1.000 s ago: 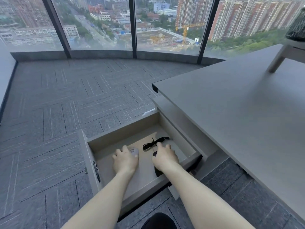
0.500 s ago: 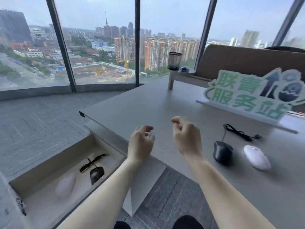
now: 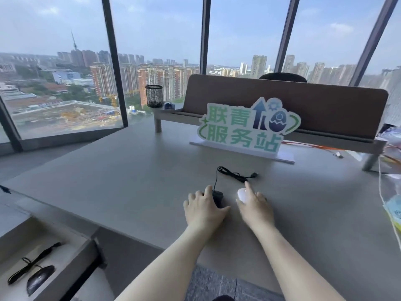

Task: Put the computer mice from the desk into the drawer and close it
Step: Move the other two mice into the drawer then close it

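Observation:
On the grey desk (image 3: 134,174) my left hand (image 3: 204,210) covers a black wired mouse (image 3: 217,197), fingers curled over it. Its black cable (image 3: 234,174) trails away toward the sign. My right hand (image 3: 256,210) rests on a white mouse (image 3: 242,194), fingers wrapped around it. Both mice still sit on the desk surface. The open drawer (image 3: 65,257) is at the lower left and holds another black wired mouse (image 3: 40,279) with its coiled cable (image 3: 32,262).
A green and white sign (image 3: 245,127) stands behind the mice. A raised shelf (image 3: 171,115) with a mesh pen cup (image 3: 154,96) and a brown divider (image 3: 303,105) line the back. Papers and orange cables (image 3: 390,205) lie at the right edge.
Both hands left the drawer, rose over the desk, then moved right and came down onto the two mice. The view swung from the drawer to the desktop.

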{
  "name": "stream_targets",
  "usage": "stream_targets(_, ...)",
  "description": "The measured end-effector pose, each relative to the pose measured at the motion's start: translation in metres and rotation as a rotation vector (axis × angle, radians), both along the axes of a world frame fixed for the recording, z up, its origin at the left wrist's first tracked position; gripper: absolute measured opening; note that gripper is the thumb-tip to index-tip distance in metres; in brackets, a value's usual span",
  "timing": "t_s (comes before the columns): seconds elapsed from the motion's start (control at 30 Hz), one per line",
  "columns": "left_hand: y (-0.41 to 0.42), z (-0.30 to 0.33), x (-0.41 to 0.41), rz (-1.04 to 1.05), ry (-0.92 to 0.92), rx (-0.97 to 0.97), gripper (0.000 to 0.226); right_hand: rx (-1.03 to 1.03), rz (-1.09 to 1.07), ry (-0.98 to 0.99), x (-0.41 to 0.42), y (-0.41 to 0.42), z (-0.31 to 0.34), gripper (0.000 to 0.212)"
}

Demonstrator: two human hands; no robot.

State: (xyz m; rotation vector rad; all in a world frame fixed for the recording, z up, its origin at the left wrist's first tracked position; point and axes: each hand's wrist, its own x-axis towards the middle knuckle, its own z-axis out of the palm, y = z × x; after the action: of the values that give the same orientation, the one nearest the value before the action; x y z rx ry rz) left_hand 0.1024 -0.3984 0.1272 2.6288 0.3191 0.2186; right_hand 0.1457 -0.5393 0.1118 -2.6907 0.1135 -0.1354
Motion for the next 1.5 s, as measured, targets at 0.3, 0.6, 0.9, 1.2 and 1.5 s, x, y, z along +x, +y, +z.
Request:
stream_targets(0.3,0.042,0.022,-0.007,0.159,-0.276,-0.205,0.065,0.375,0.128,-0.236,-0.016,0.025,0.034,0.054)
stream_targets(0.6,0.195,0.098,-0.109,0.362,-0.721,-0.308,0.056,0.761,0.494,-0.367,-0.092,0.172,0.096,0.047)
stream_targets(0.9,0.340,0.061,-0.228,0.728,-0.760,-0.211,0.049,0.640,0.877,-0.010,-0.163,0.342,0.049,0.047)
stream_targets(1.2,0.437,-0.043,-0.292,1.015,-0.329,-0.195,0.055,0.184,0.924,0.438,-0.216,0.473,-0.048,0.062)
stream_targets(1.5,0.453,-0.112,-0.278,0.860,0.379,0.158,0.053,-0.342,0.877,0.552,-0.218,0.528,-0.124,0.069)
